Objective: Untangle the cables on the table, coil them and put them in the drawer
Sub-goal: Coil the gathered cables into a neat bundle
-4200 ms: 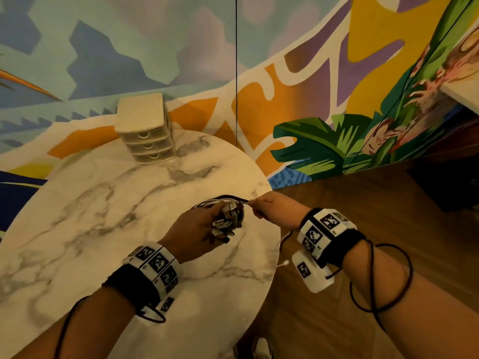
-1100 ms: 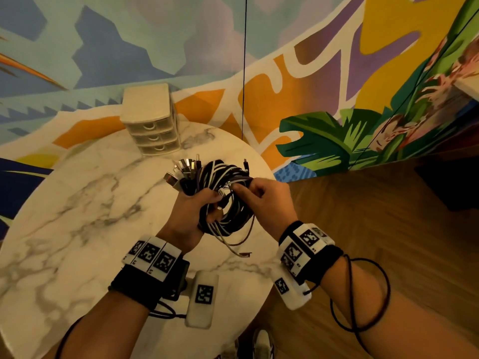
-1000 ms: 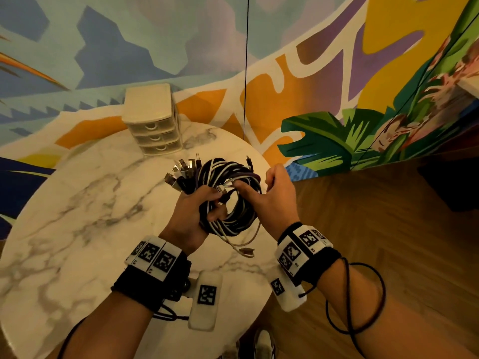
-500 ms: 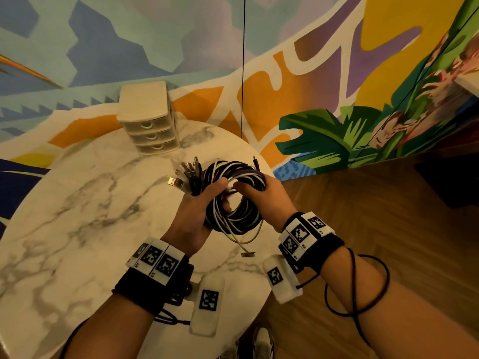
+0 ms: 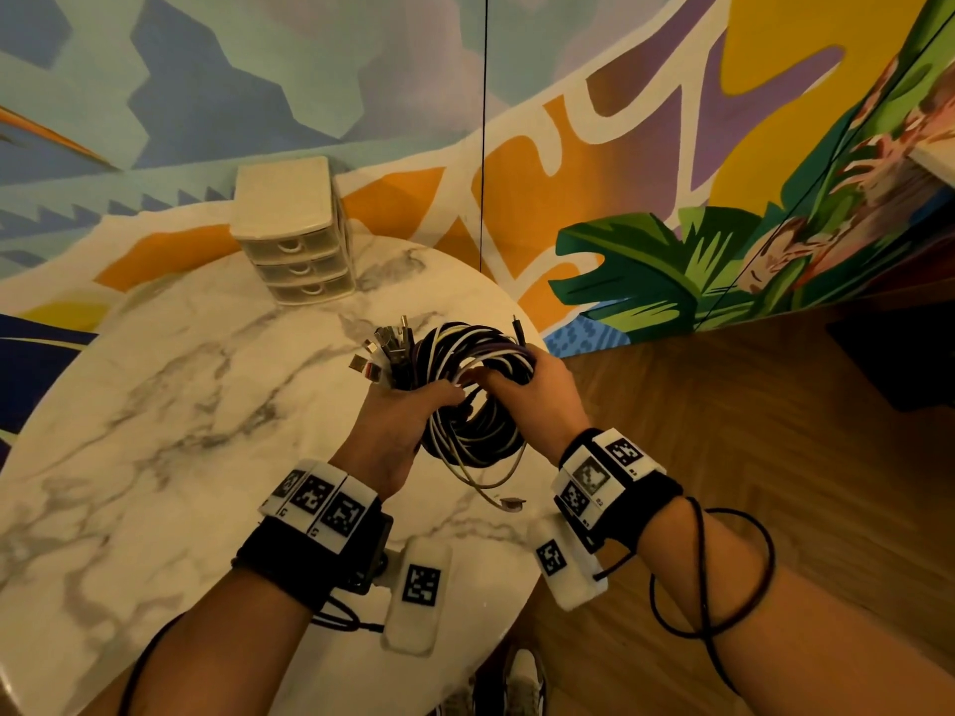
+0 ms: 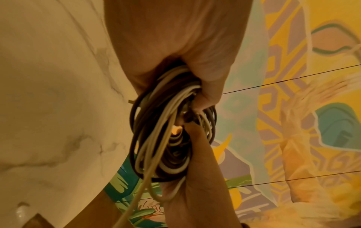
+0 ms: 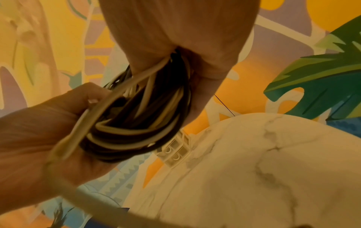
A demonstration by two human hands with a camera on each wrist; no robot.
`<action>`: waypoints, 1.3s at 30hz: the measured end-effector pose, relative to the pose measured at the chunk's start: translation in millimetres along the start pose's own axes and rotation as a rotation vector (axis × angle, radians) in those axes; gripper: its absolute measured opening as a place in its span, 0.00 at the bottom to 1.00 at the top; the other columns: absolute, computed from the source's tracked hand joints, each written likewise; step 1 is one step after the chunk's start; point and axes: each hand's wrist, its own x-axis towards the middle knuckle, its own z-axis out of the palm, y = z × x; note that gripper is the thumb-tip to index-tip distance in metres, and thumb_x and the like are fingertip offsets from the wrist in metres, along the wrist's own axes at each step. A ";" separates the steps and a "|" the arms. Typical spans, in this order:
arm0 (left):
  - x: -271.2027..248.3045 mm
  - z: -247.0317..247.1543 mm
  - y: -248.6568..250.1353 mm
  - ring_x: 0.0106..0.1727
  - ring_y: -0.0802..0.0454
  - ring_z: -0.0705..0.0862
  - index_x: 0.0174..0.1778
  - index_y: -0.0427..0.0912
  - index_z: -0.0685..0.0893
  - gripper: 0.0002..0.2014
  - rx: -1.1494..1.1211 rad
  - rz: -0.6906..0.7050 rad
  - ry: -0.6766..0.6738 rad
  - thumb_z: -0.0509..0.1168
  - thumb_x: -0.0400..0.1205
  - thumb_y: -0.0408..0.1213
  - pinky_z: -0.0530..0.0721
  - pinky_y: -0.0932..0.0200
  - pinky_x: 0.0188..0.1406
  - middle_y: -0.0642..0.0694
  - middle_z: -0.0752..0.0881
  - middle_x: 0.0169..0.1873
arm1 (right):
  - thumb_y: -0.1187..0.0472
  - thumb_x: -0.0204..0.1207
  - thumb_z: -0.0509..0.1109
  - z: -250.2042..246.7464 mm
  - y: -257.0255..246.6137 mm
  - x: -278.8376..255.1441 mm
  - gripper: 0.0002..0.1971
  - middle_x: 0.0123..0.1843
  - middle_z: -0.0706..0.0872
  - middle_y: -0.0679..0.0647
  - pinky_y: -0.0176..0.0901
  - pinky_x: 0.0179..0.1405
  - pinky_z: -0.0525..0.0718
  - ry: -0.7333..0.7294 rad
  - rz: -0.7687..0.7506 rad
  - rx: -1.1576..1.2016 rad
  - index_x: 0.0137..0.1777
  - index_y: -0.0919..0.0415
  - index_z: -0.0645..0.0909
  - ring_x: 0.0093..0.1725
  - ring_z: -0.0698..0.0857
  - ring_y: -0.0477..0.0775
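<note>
A coil of black, white and purple cables (image 5: 473,400) is held up above the marble table (image 5: 155,431) near its right edge. My left hand (image 5: 408,405) grips the coil's left side, where a bunch of metal plugs (image 5: 382,351) sticks up. My right hand (image 5: 527,385) grips the coil's right side, fingers curled through the loop. One loose cable end (image 5: 509,503) dangles below the coil. The wrist views show the coil (image 6: 166,138) (image 7: 140,120) clasped between both hands. A small cream drawer unit (image 5: 292,235) with three drawers, all pushed in, stands at the table's far edge.
The round table meets a painted mural wall (image 5: 620,147) behind. Wooden floor (image 5: 775,457) lies to the right, beyond the table edge. A thin black line (image 5: 483,121) runs vertically up the wall. A shoe (image 5: 522,679) shows below the table edge.
About four seconds ago the hands worked low at the table edge; since then the coil was lifted. Over the last second both hands shifted slightly on the coil, the right closing further around it.
</note>
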 end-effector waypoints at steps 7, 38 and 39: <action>-4.8 -0.8 2.1 0.52 0.42 0.89 0.58 0.39 0.84 0.16 -0.011 -0.043 -0.179 0.64 0.77 0.20 0.87 0.47 0.54 0.38 0.89 0.51 | 0.50 0.69 0.76 -4.3 2.2 1.3 0.17 0.47 0.90 0.47 0.50 0.50 0.89 0.006 -0.021 -0.064 0.56 0.54 0.84 0.46 0.88 0.44; -2.7 -11.0 7.5 0.35 0.52 0.87 0.46 0.35 0.85 0.10 -0.143 0.080 0.131 0.63 0.75 0.18 0.85 0.58 0.30 0.44 0.88 0.33 | 0.61 0.85 0.60 -6.5 15.2 -28.0 0.12 0.31 0.82 0.54 0.41 0.32 0.88 0.052 0.262 0.444 0.58 0.66 0.82 0.26 0.81 0.45; -2.1 -11.5 7.8 0.35 0.52 0.87 0.47 0.35 0.84 0.11 -0.152 0.080 0.139 0.63 0.75 0.19 0.85 0.58 0.30 0.44 0.88 0.33 | 0.62 0.84 0.60 -5.7 14.4 -28.0 0.11 0.31 0.81 0.54 0.40 0.31 0.88 0.086 0.174 0.344 0.59 0.64 0.82 0.24 0.79 0.42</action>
